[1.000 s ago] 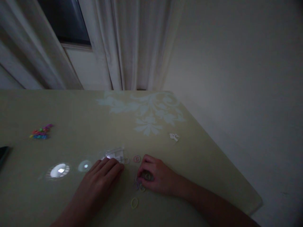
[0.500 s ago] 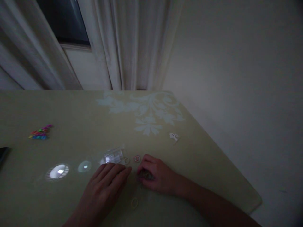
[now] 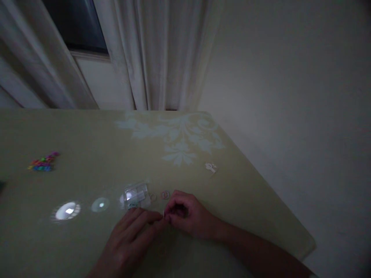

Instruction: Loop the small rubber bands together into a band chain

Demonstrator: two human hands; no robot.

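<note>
A: Here is the long green counter (image 3: pixel 87 139), a pale leaf pattern across its far part! Two bare hands work near its lower edge. What's their state?

B: The right hand (image 3: pixel 193 216) is pinched narrow, thumb and forefinger nearly closed. The left hand (image 3: pixel 130 237) reaches in from beside it, fingers bent and close together, tips meeting the right's; its grip I can't tell.

A: And around them?

B: A clear plastic case (image 3: pixel 136 194) lies just beyond the left fingers. Well off to the left, a multicoloured pile (image 3: pixel 43 163); beyond the right hand, a small white piece (image 3: pixel 210 167).

A: Smaller now!

B: Pinkish rings (image 3: pixel 165 195) lie just beside the right hand, a pale ring (image 3: pixel 152 197) between them and the case. Smallest, a pale sliver (image 3: pixel 164 213) shows right at the fingertips; which hand grips it, I can't say.

A: Hard to see?

B: Very dim! The left palm is hidden, the pile is blurred, and a dark object (image 3: pixel 1 186) is cut off at the left edge.
</note>
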